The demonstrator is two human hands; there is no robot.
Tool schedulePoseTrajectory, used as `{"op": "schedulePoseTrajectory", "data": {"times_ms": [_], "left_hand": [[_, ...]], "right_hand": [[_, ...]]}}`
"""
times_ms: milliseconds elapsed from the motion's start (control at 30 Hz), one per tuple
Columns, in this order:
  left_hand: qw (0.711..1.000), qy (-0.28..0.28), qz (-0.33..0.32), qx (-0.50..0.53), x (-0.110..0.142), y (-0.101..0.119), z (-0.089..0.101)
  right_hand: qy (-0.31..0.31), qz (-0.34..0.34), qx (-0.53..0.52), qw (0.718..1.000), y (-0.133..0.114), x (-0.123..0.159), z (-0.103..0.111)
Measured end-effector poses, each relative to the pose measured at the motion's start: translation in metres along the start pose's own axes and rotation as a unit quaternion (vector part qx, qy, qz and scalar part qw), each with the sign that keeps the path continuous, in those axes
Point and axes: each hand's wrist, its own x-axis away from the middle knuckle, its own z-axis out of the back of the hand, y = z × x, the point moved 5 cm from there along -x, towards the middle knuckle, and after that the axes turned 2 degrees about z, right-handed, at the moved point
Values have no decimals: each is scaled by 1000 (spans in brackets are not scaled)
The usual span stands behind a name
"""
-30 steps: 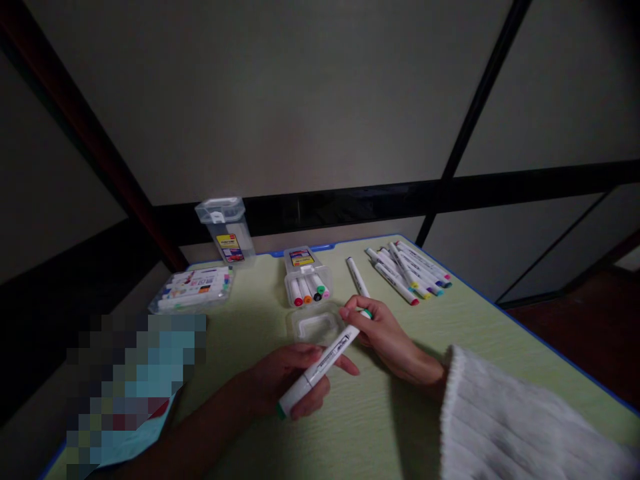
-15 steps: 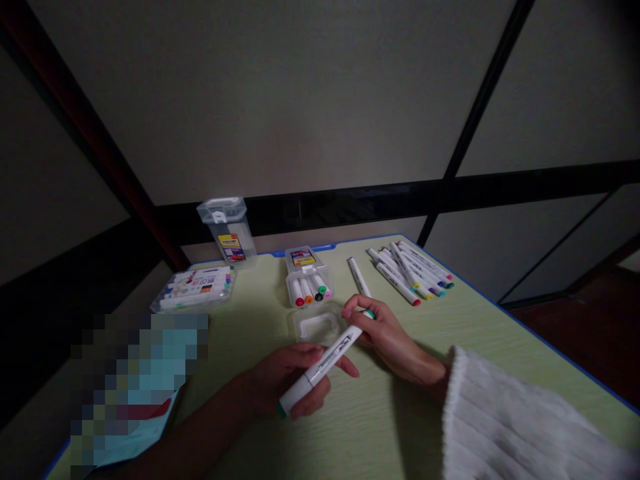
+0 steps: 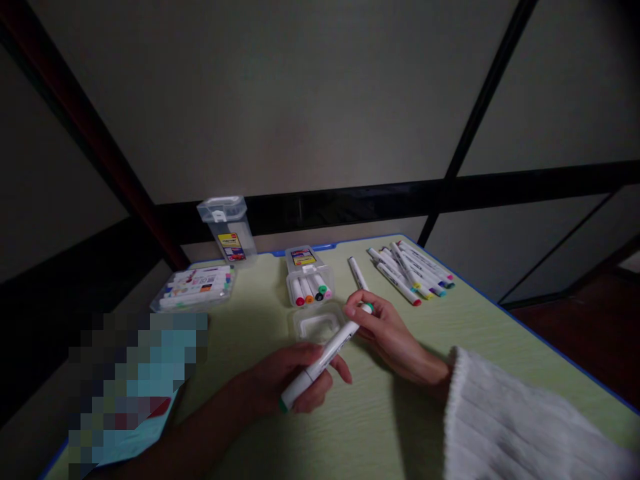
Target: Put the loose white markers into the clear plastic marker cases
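Evidently, the background is filled by a panelled wall (image 3: 300,100), below which a pale green table (image 3: 370,427) is seen, with an open clear box (image 3: 303,257) laid on it. Nearer than this box, to its right, a pale sleeve (image 3: 510,420) is worn on the right arm; nearer and to its left, a turquoise item (image 3: 160,373) is partly covered by coarse squares. On its near side, the left hand (image 3: 285,368) and, slightly to its right, the right hand (image 3: 389,333) are held. To the box's left, a flat pack of markers (image 3: 195,287) and a tall upright box (image 3: 233,230) are placed; to its right, loose markers (image 3: 407,270) are heaped. Before its mouth, a clear lid (image 3: 296,327) is laid. Just right of it, a lone marker (image 3: 357,272) is partly hidden by the right hand. Nearer than the lid, a white marker (image 3: 325,357) is held aslant: its barrel is gripped between the left thumb above and curled fingers beneath, past which one finger is stretched. Its upper green end (image 3: 369,307) is pinched narrowly by the right thumb and forefinger; its lower green end (image 3: 284,405) is exposed beyond the left fingers.
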Motion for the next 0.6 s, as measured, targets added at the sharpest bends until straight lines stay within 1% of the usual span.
{"op": "schedulePoseTrajectory", "data": {"times_ms": [100, 167, 300, 500, 600], "left_hand": [[1000, 4, -3, -15, 0, 0, 0], [1000, 4, -7, -20, 0, -1, 1], [1000, 9, -7, -24, 0, 0, 2], [1000, 11, 0, -28, 0, 0, 1], [1000, 4, -3, -22, 0, -2, 2]], "right_hand": [[-22, -1, -25, 999, 0, 0, -3], [-24, 2, -38, 999, 0, 1, -3], [-17, 12, -48, 999, 0, 1, -2], [-2, 24, -31, 999, -3, 0, 0], [10, 12, -19, 1000, -3, 2, 2]]}}
